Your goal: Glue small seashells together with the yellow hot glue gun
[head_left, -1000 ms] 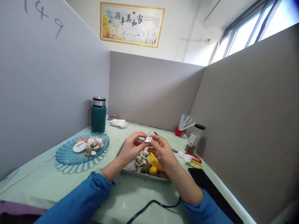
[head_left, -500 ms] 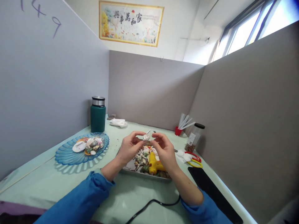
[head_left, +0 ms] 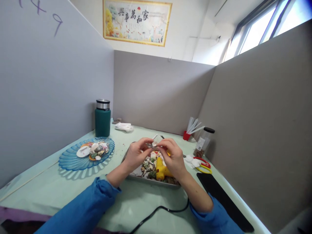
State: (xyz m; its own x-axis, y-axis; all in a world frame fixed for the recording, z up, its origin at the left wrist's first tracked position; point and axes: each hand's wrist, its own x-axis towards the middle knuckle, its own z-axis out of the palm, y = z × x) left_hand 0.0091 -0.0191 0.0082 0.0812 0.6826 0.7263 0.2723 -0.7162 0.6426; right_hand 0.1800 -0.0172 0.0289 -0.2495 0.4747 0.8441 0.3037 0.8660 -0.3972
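My left hand (head_left: 137, 152) and my right hand (head_left: 172, 156) meet above a metal tray (head_left: 146, 179). Both pinch one small pale shell piece (head_left: 153, 145) between their fingertips, held in the air over the tray. The tray holds several small shells (head_left: 148, 165) and a yellow glue gun (head_left: 161, 169), whose black cord (head_left: 158, 211) runs toward me across the table. Both forearms wear blue sleeves.
A blue glass plate (head_left: 70, 161) with several shells lies at the left. Behind it stands a green flask (head_left: 102, 118). At the right are red-and-yellow scissors (head_left: 202, 165), a jar (head_left: 203, 142), a red cup of white sticks (head_left: 188, 133) and a black phone (head_left: 220, 195). Grey partitions enclose the table.
The hands have stayed together over the tray, shifting a little lower; the fingers have closed in more tightly on the small shell piece.
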